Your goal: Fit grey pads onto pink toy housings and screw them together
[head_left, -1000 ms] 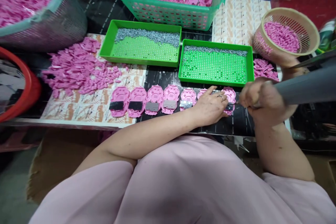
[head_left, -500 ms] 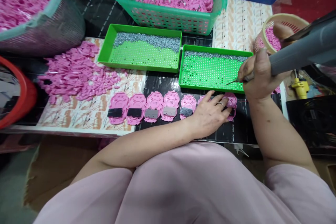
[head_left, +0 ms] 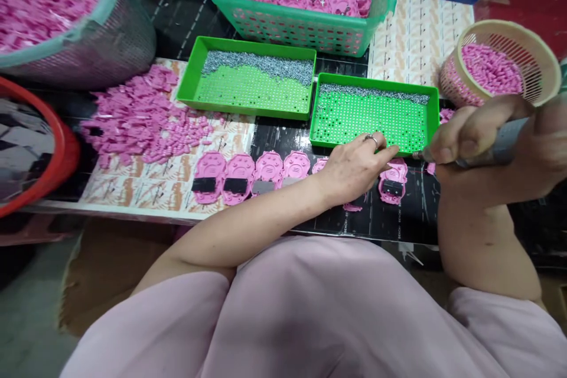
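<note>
My left hand [head_left: 352, 170] is over the row of pink plastic shells, by the front rim of the right green tray [head_left: 374, 112]. Its thumb and index finger are drawn together; anything between them is too small to make out. My right hand [head_left: 487, 139] is wrapped round a grey power screwdriver [head_left: 489, 144], its tip pointing left by the tray's front right corner. A pink shell [head_left: 393, 180] with a black plate lies between the hands. More pink shells [head_left: 239, 168] with black or grey plates line up to the left, some hidden under my left hand and forearm.
Small metal screws lie in both trays, including the left green tray [head_left: 248, 109]. Behind stands a teal basket [head_left: 301, 26] of stacked pink shells. A pile of pink parts [head_left: 137, 118], a large tub [head_left: 119, 41] and a red bucket [head_left: 66, 147] are left; a cream basket [head_left: 540, 71] is right.
My left hand has lifted off the right-hand shell, its fingers moving up toward the tray rim. My right hand has lowered and tilted the screwdriver. The view has shifted slightly.
</note>
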`<state>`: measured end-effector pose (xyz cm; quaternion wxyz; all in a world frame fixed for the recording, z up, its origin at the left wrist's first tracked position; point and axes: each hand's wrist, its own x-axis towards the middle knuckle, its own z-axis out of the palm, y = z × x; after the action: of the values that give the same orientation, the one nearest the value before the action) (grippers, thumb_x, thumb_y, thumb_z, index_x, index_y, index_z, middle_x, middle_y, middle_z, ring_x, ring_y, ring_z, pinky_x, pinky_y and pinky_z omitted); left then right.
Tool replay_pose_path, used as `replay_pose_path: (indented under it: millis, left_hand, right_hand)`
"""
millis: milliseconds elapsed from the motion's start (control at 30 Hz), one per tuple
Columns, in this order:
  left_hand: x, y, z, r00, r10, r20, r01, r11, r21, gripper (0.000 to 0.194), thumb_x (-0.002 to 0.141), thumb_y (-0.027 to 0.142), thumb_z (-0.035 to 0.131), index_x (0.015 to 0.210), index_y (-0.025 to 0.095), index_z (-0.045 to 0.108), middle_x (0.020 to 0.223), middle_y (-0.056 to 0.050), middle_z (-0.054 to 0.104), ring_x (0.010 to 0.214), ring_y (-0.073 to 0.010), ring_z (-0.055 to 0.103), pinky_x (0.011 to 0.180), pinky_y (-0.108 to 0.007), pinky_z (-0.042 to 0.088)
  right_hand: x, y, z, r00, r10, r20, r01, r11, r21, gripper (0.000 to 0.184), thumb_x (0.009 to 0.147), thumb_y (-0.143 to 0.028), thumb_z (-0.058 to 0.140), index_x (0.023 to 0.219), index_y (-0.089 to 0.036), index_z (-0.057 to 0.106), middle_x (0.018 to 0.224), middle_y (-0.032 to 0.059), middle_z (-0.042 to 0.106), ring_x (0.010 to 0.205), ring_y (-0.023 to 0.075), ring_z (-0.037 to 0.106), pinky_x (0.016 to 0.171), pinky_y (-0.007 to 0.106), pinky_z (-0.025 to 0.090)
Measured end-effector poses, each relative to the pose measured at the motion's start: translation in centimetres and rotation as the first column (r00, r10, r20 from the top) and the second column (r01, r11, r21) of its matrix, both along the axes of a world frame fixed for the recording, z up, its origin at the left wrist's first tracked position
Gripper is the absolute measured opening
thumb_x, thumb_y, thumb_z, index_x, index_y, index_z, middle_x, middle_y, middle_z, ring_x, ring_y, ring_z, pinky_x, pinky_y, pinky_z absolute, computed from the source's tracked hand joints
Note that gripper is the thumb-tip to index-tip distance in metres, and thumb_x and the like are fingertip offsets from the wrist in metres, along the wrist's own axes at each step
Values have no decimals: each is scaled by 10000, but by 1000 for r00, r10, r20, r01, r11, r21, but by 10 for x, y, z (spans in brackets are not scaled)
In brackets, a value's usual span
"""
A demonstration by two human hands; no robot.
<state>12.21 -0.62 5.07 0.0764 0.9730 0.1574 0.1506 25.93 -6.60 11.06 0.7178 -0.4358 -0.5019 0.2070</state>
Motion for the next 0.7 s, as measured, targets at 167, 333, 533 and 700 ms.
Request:
replay_pose_path:
  millis: [167,333,533,700]
  left_hand:
    - [0,-3,-9,999,-35,-17,35,999,-6,199,959,259,518,977,201,707,909,-43,646,855,-179,610,565,-256,427]
    - [-2,-6,-13,998,-58,41,59,998,-35,246,971,321,504,975,186,709,922,-48,662,840,-174,617,610,-264,451]
    - [-4,-8,-12,992,-110,-58,107,993,-51,184,948,232,545,1041,203,701,945,-31,685,840,-162,626,623,-257,453]
    - [-10,-8,-13,994,-87,-67,83,995,-54,177,952,261,541,977,198,705,931,-23,689,842,-165,633,594,-259,426]
  right_hand:
    - [-10,-12,0,999,40,16,-40,999,37,506,865,-473,556,464,-200,412,420,-34,357,370,100,453,302,243,290]
    - [-22,-22,3,1000,-21,-17,22,999,24,485,886,-413,546,474,-199,405,458,-39,336,387,84,434,335,243,303]
    - [-27,-23,-9,994,-109,-14,110,990,92,31,822,-325,653,844,-314,634,468,-86,411,322,114,382,315,268,343]
    - [-19,-21,-23,997,-83,-8,83,978,193,76,854,-227,614,847,-283,665,480,-81,418,316,73,381,296,212,356]
